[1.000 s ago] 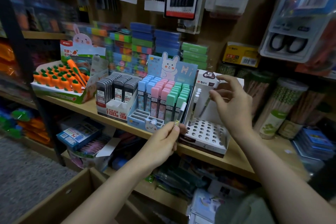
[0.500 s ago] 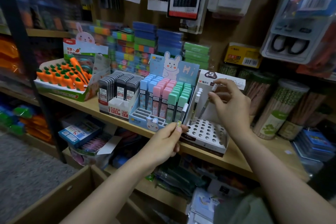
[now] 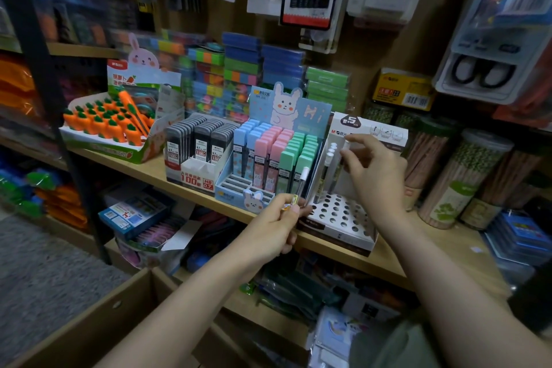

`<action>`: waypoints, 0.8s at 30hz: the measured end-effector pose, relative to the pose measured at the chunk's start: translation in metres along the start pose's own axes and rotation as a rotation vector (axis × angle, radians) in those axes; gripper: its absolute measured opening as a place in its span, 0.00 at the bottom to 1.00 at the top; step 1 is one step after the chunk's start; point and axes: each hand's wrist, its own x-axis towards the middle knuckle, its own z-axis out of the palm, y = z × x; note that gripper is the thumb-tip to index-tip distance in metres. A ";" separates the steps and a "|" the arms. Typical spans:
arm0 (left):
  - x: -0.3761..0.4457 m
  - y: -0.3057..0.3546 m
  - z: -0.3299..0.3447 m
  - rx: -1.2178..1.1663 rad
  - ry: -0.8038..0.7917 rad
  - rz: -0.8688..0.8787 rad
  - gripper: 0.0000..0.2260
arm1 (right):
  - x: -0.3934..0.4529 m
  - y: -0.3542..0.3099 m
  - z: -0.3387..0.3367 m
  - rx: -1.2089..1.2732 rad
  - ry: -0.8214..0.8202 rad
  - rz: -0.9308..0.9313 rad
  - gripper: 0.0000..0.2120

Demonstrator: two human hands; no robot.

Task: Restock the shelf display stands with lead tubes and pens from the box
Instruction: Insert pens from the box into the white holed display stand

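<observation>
**Pens going into the perforated stand on the wooden shelf**

Nearest the viewer, an open brown cardboard box (image 3: 98, 320) sits below the shelf's front edge; what is inside it cannot be seen. Above it the left hand (image 3: 276, 227) pinches a slim pen with a white cap and yellow-labelled barrel (image 3: 299, 187) between its fingers (image 3: 294, 208), the pen tilted, cap upward, just in front of the pastel stand. The right hand (image 3: 376, 170) reaches over the white cardboard display stand with rows of round holes (image 3: 343, 215), which stands at the front edge of the light wooden shelf (image 3: 388, 260); its fingers grip the top of a dark pen with a white cap (image 3: 339, 170), whose lower end is down among the back holes. Two more white-capped pens (image 3: 328, 164) stand just beside it; most holes are unfilled.

Left of that stand, touching it, a blue rabbit-printed stand (image 3: 239, 191) holds upright blue, pink and green lead tubes (image 3: 280, 152), with its front slots vacant. Next left, a white tray (image 3: 194, 173) is packed with black lead tubes (image 3: 203, 140). Farther left sits a box of orange carrot-shaped items (image 3: 104, 125). Toward the shelf's right end stand clear cylindrical tubs of pencils (image 3: 460, 176). Behind, stacked coloured packs and hanging blister cards fill the back wall.
</observation>
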 end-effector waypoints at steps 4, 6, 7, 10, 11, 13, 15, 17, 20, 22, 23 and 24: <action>-0.003 0.003 0.001 0.009 0.010 -0.003 0.09 | -0.006 0.002 0.002 -0.017 -0.087 0.035 0.13; -0.004 0.006 0.001 -0.052 0.005 -0.010 0.10 | -0.008 0.000 -0.002 -0.040 -0.068 0.005 0.16; -0.005 0.007 0.001 -0.097 0.004 -0.006 0.10 | -0.009 -0.001 -0.006 -0.029 -0.041 -0.007 0.18; -0.005 0.009 -0.001 -0.142 0.004 0.067 0.09 | -0.009 -0.004 -0.020 0.107 0.063 -0.033 0.15; -0.005 0.009 -0.002 -0.140 -0.004 0.096 0.09 | -0.011 -0.007 -0.023 0.209 0.037 -0.021 0.12; -0.005 0.010 -0.001 -0.147 -0.017 0.130 0.09 | -0.016 -0.017 -0.025 0.451 -0.130 0.034 0.13; -0.004 0.008 0.001 -0.138 -0.023 0.145 0.08 | -0.023 -0.025 -0.024 0.589 -0.275 0.046 0.17; -0.005 0.008 0.005 -0.128 -0.033 0.167 0.08 | -0.028 -0.031 -0.020 0.608 -0.337 0.033 0.17; -0.003 0.008 0.007 -0.049 0.013 0.204 0.08 | -0.027 -0.034 -0.019 0.601 -0.323 -0.002 0.13; -0.001 0.006 0.004 0.175 0.132 0.271 0.09 | -0.017 -0.027 -0.027 0.598 -0.206 0.011 0.13; 0.000 0.004 0.002 0.327 0.196 0.322 0.10 | -0.010 -0.020 -0.033 0.559 -0.105 0.016 0.13; -0.001 0.002 0.000 0.494 0.241 0.384 0.11 | -0.004 -0.013 -0.039 0.490 -0.003 0.013 0.13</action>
